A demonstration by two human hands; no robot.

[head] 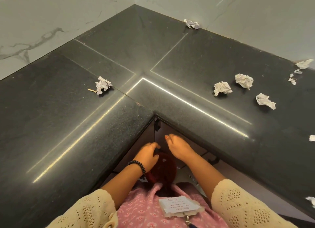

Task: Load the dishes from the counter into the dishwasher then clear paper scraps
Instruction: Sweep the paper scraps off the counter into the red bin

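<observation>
Both hands sit low, below the table (102,134) edge at the inner corner, over a dark red basket (163,169). Left grip (147,157) curls loosely against the basket rim; can't tell if it truly clamps. Right grip (179,147) is loosely curled and appears to hold nothing.

No dishes visible on the table, so I judge the paper step is the one in hand.

Key relation: scraps lie up and forward of both grips, on the tabletop.
- Lone crumpled scrap (102,85) left of the corner seam: left grip nearer.
- Cluster of three, nearest scrap (221,88), on the right wing: right grip nearer.
- Far scrap (191,24) against the wall: long reach.

Balls have no clear long axis; any approach angle works.
</observation>
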